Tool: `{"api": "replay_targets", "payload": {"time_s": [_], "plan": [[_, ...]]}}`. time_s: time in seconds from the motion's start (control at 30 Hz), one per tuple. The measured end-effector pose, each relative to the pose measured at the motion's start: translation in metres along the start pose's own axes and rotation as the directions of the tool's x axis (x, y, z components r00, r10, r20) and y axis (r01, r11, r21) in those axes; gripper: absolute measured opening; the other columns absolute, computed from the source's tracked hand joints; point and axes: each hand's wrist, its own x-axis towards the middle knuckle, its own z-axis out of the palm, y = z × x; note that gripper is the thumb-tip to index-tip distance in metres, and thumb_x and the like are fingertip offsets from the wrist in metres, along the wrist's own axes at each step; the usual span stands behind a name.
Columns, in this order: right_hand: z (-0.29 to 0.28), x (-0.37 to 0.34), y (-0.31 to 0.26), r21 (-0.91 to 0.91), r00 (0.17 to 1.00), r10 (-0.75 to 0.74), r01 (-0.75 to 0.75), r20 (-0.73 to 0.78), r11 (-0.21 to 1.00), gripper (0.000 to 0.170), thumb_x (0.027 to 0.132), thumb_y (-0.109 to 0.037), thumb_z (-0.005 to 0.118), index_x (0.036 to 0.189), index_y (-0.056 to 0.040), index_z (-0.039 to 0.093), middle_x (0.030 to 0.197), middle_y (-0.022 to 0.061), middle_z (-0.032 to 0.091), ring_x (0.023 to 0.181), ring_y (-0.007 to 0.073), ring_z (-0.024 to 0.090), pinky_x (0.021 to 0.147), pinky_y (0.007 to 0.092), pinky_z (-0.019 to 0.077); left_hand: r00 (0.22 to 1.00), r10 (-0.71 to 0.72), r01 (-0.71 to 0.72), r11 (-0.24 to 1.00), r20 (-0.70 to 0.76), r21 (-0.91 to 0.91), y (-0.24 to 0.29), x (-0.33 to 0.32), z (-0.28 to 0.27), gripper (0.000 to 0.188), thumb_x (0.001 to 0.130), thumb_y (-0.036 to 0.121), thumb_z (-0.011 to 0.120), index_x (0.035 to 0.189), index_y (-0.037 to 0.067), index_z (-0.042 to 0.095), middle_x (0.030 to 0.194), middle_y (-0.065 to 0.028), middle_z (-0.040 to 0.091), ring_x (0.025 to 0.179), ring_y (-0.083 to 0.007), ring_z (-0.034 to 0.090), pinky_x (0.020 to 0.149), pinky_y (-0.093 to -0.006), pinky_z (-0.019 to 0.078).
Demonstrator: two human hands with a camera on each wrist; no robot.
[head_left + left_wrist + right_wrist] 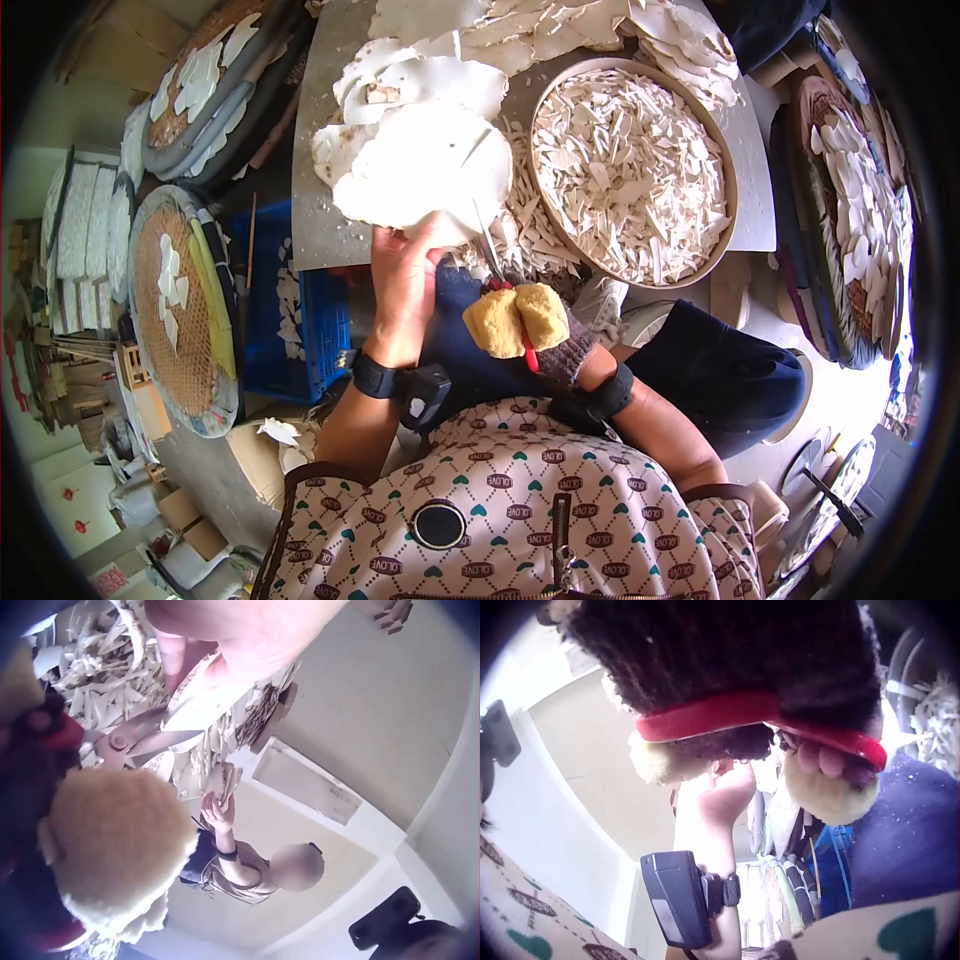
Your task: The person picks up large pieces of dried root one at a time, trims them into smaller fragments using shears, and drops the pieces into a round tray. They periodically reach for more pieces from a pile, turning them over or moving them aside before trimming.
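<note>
My left hand [403,285] pinches the near edge of a large, thin white sheet [425,165], thumb on top. In the left wrist view the sheet's edge [199,701] lies between the open blades of red-handled scissors [120,742]. My right hand [540,325], in a dark knitted glove, grips the scissors, with yellow foam padding [497,322] around the handles. The right wrist view shows the red handles [712,716] across the glove, and bare fingertips [821,759] curled by one foam pad.
A round tray [732,190] full of white strips stands right on the metal table [755,215]. More sheets [540,30] lie at the back. Left are a blue crate [325,320] and a woven tray [190,350]. Another person [244,874] handles sheets across the table.
</note>
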Motion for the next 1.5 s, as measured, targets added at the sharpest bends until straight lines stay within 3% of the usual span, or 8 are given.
{"api": "replay_targets", "payload": {"time_s": [0.17,0.4,0.67,0.93,1.1,1.2,1.33,1.5], "plan": [[-0.013,0.005,0.003,-0.301,0.998,0.056,-0.050,0.010,0.952,0.035,0.089,-0.007,0.053,0.122,-0.0020,0.043,0.119,0.0103,0.053,0.109,0.0172,0.053,0.096,0.0292,0.0422,0.999,-0.045,0.044,0.997,0.018,0.067,-0.005,-0.006,0.002,0.040,0.082,0.001,0.061,0.118,0.004,0.044,0.111,-0.0100,0.055,0.099,-0.0179,0.058,0.083,-0.0335,0.0517],[-0.021,0.011,0.023,0.533,0.991,-0.020,-0.053,0.129,0.844,0.027,0.093,-0.011,0.046,0.118,-0.0004,0.046,0.117,0.0131,0.054,0.107,0.0219,0.054,0.097,0.0349,0.0431,0.993,-0.081,0.072,0.992,0.082,0.105,-0.003,0.001,-0.005,0.038,0.082,-0.001,0.058,0.117,0.004,0.045,0.109,-0.0107,0.057,0.095,-0.0188,0.060,0.079,-0.0330,0.0538],[-0.015,0.007,0.013,-0.129,0.994,-0.027,0.014,-0.101,0.991,0.031,0.089,-0.009,0.055,0.117,0.0004,0.047,0.114,0.0130,0.056,0.101,0.0204,0.058,0.089,0.0332,0.0487,0.993,-0.109,0.102,0.986,0.051,0.128,-0.006,0.009,-0.010,0.035,0.083,-0.001,0.058,0.115,0.003,0.046,0.107,-0.0096,0.058,0.092,-0.0174,0.061,0.078,-0.0306,0.0526],[-0.031,0.004,0.020,0.148,0.998,-0.053,0.057,-0.034,0.987,0.032,0.085,-0.012,0.060,0.113,-0.0009,0.050,0.110,0.0098,0.057,0.096,0.0179,0.058,0.087,0.0312,0.0472,0.997,0.008,-0.031,0.944,0.073,0.327,0.031,0.064,-0.015,0.033,0.080,0.002,0.060,0.111,0.001,0.048,0.105,-0.0092,0.058,0.088,-0.0156,0.060,0.077,-0.0262,0.0504],[0.003,-0.015,-0.027,-0.768,0.986,-0.031,0.148,0.166,0.623,0.038,0.077,-0.016,0.067,0.110,-0.0007,0.056,0.101,0.0111,0.063,0.090,0.0206,0.061,0.082,0.0324,0.0470,0.550,0.759,-0.412,-0.117,0.348,0.904,0.039,0.101,-0.033,0.038,0.080,0.004,0.061,0.115,-0.003,0.048,0.101,-0.0104,0.059,0.085,-0.0158,0.058,0.077,-0.0253,0.0462],[0.032,-0.014,-0.042,-0.716,0.993,-0.098,0.119,0.070,0.688,0.033,0.077,-0.017,0.065,0.106,-0.0014,0.057,0.093,0.0117,0.062,0.085,0.0191,0.061,0.077,0.0302,0.0471,0.949,0.088,-0.303,0.514,0.302,0.802,0.033,0.069,-0.001,0.035,0.081,0.008,0.063,0.114,-0.002,0.055,0.110,-0.0116,0.057,0.088,-0.0139,0.056,0.078,-0.0259,0.0458],[0.041,-0.014,-0.049,-0.841,1.000,-0.006,0.009,0.007,0.541,0.031,0.078,-0.016,0.063,0.106,-0.0022,0.057,0.093,0.0097,0.062,0.085,0.0186,0.060,0.078,0.0295,0.0470,0.923,-0.111,-0.355,0.124,0.368,0.927,-0.004,0.061,0.016,0.033,0.077,0.017,0.070,0.103,-0.002,0.060,0.088,-0.0063,0.059,0.077,-0.0108,0.053,0.067,-0.0246,0.0453],[0.022,-0.018,-0.027,-0.157,0.973,0.096,-0.131,-0.212,0.979,0.020,0.083,-0.015,0.057,0.099,-0.0028,0.055,0.086,0.0094,0.062,0.080,0.0204,0.062,0.073,0.0304,0.0491,0.902,-0.191,-0.241,0.521,0.387,0.819,-0.020,0.077,-0.011,0.027,0.075,0.016,0.068,0.092,-0.003,0.058,0.078,-0.0093,0.061,0.064,-0.0162,0.059,0.060,-0.0279,0.0479]]}}
